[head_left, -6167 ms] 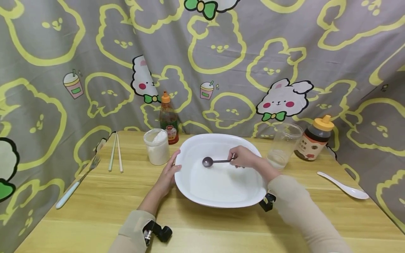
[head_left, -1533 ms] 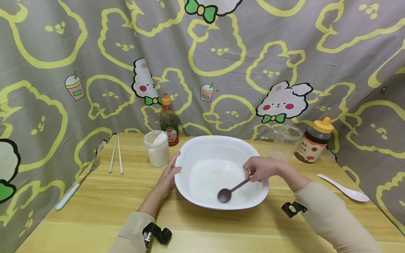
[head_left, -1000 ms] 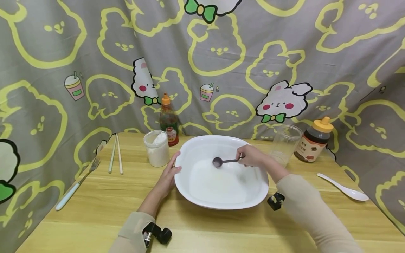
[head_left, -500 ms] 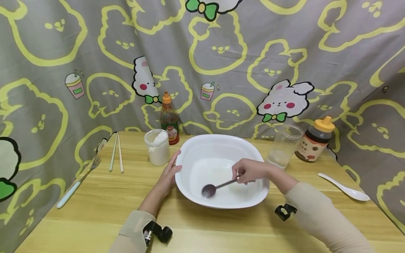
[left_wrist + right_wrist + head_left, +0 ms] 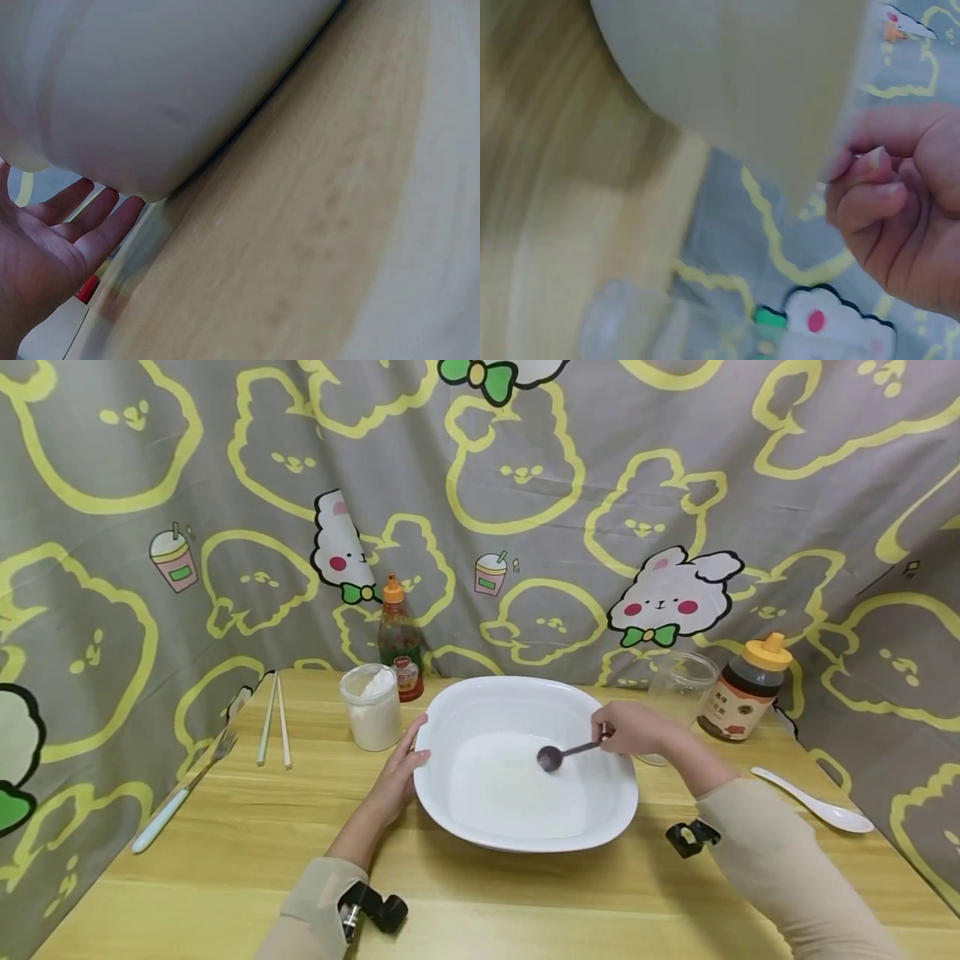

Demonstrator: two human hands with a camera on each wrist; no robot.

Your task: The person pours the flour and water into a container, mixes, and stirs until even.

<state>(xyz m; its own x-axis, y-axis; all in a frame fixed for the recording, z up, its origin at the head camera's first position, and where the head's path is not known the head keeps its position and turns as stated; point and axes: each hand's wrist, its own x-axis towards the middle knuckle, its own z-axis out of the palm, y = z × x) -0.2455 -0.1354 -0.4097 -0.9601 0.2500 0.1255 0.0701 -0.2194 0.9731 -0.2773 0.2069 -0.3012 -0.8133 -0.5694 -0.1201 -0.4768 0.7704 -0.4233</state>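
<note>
A white oval basin (image 5: 525, 831) stands at the middle of the table, with a shallow pale liquid (image 5: 517, 789) in it. My left hand (image 5: 396, 774) grips its left rim, thumb at the edge; in the left wrist view, fingertips (image 5: 112, 206) touch the outer wall. Over the basin's right side, my right hand (image 5: 630, 727) pinches the handle of a dark brown spoon (image 5: 550, 758), whose bowl is low inside the basin. In the right wrist view, the basin wall hides the spoon and the curled fingers (image 5: 870, 202) show beside the rim.
Behind the left rim stand a jar of white powder (image 5: 373, 714) and a red sauce bottle (image 5: 401, 652). Chopsticks (image 5: 283, 727) and a fork (image 5: 180, 797) lie left. To the right are a clear plastic cup (image 5: 682, 681), a honey-like squeeze bottle (image 5: 745, 693) and a white spoon (image 5: 813, 802).
The right hand has swept the dark spoon around inside the basin, most recently from the near left toward the right and back. The left hand has stayed on the rim.
</note>
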